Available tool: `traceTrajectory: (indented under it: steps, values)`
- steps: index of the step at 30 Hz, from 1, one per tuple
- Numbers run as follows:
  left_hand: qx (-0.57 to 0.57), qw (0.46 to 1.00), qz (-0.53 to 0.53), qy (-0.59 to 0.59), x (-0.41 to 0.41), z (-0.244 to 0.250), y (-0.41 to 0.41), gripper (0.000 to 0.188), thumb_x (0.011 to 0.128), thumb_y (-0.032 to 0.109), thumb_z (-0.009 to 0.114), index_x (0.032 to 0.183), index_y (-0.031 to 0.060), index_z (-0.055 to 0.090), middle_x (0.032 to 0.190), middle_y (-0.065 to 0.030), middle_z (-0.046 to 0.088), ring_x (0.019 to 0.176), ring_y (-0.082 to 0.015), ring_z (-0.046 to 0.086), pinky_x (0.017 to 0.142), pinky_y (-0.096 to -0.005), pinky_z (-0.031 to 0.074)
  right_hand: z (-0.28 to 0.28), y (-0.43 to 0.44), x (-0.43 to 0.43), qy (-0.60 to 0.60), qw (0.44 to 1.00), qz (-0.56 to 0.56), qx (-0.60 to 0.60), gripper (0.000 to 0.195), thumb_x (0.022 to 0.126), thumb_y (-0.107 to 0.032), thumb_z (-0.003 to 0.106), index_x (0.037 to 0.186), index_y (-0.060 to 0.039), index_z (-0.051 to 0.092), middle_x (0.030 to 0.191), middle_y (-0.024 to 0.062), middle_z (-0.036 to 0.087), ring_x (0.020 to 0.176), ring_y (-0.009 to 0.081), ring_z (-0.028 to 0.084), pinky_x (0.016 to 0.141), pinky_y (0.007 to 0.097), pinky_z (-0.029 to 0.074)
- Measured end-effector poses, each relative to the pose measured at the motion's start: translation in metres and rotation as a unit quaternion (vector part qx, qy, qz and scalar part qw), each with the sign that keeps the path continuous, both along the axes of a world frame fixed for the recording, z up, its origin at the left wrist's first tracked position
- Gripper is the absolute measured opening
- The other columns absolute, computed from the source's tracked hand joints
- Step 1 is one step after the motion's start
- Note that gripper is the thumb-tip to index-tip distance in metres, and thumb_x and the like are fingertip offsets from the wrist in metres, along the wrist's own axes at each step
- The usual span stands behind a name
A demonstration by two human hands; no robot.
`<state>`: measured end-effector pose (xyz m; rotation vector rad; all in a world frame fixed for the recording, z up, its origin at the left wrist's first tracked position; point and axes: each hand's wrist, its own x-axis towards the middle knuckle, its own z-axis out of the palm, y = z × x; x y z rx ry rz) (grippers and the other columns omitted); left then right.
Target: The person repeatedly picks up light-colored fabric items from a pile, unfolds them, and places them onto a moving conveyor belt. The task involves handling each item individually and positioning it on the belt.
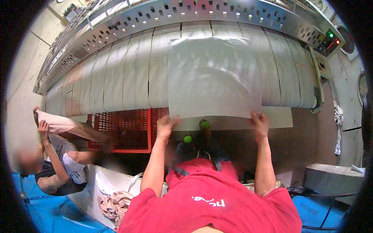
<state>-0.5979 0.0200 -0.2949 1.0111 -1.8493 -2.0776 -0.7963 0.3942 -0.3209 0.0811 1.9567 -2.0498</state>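
Observation:
A pale, thin cloth [214, 78] lies flat over the feed belts [134, 72] of a flatwork ironing machine, its near edge hanging free towards me. My left hand [167, 125] pinches the near left corner between thumb and fingers. At the near right corner, my right hand [259, 122] grips the cloth the same way. The near edge is drawn fairly straight between both hands. Soft folds and shiny ripples curve across the cloth's middle and far end.
Below the belts at left stands a red plastic crate [122, 131]. A co-worker [58, 166] at far left holds a pinkish cloth [64, 123]. Crumpled beige cloths [116, 204] lie behind on the left. A perforated metal guard [186, 13] spans the machine, with a lit control box [329, 43] at right.

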Motion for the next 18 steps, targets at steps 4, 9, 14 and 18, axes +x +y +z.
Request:
traceTrajectory:
  steps: [4,9,14,18]
  values:
    - [0.025,1.0,0.0,0.017,0.004,0.003,-0.002,0.022,0.093,0.025,0.07,0.096,0.0026,0.069,0.086,-0.0041,0.071,0.078,-0.0108,0.066,0.072,-0.0248,0.051,0.013,-0.002,0.001,0.036,0.999,-0.017,-0.023,0.021,0.09,-0.023,0.074,0.099,-0.0052,0.067,0.081,0.0002,0.067,0.066,0.0111,0.061,0.061,0.0265,0.048]
    - [0.045,0.999,0.006,0.0,-0.001,0.005,-0.005,0.029,0.094,0.031,0.068,0.099,0.0023,0.069,0.089,-0.0049,0.072,0.08,-0.0126,0.067,0.075,-0.0273,0.052,0.021,-0.009,-0.003,0.058,0.997,-0.04,-0.022,0.019,0.09,-0.02,0.074,0.095,-0.0027,0.067,0.076,0.0026,0.067,0.061,0.0112,0.062,0.056,0.0262,0.046]
    - [0.041,0.999,0.021,0.019,-0.012,0.014,-0.008,0.035,0.094,0.033,0.067,0.099,-0.0008,0.072,0.089,-0.0067,0.072,0.08,-0.0142,0.066,0.077,-0.0295,0.051,0.021,-0.011,-0.014,0.074,0.996,-0.052,-0.011,0.019,0.09,-0.018,0.074,0.096,-0.0015,0.066,0.075,0.0043,0.068,0.061,0.0106,0.061,0.056,0.0261,0.045]
    - [0.063,0.997,0.047,0.02,-0.023,0.023,-0.015,0.032,0.093,0.031,0.069,0.096,-0.0005,0.072,0.088,-0.0063,0.073,0.077,-0.0137,0.066,0.075,-0.028,0.051,0.034,-0.022,-0.019,0.088,0.993,-0.062,-0.045,0.021,0.09,-0.016,0.074,0.1,-0.0005,0.064,0.074,0.0048,0.068,0.06,0.0114,0.061,0.055,0.0268,0.045]
